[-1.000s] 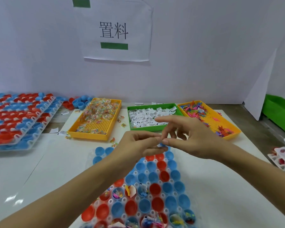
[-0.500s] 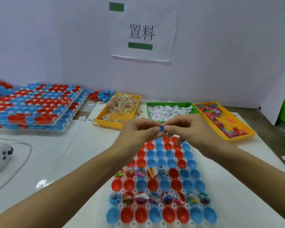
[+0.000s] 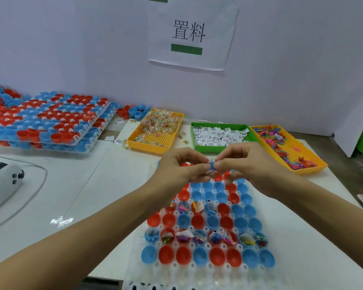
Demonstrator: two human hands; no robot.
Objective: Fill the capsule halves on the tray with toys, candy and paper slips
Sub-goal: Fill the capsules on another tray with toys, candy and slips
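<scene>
Hands unmoved since earlier frame — left hand [image 3: 182,167], right hand [image 3: 245,162] both pinching small blue piece [image 3: 212,164], mostly hidden.

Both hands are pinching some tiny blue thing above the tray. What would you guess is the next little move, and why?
Probably lowering the blue piece into an empty capsule half, likely in the partly filled row below the hands. The left hand and right hand pinch it between fingertips over the tray; one nearer row is filled, most cups are empty. What the piece is I cannot tell.
</scene>
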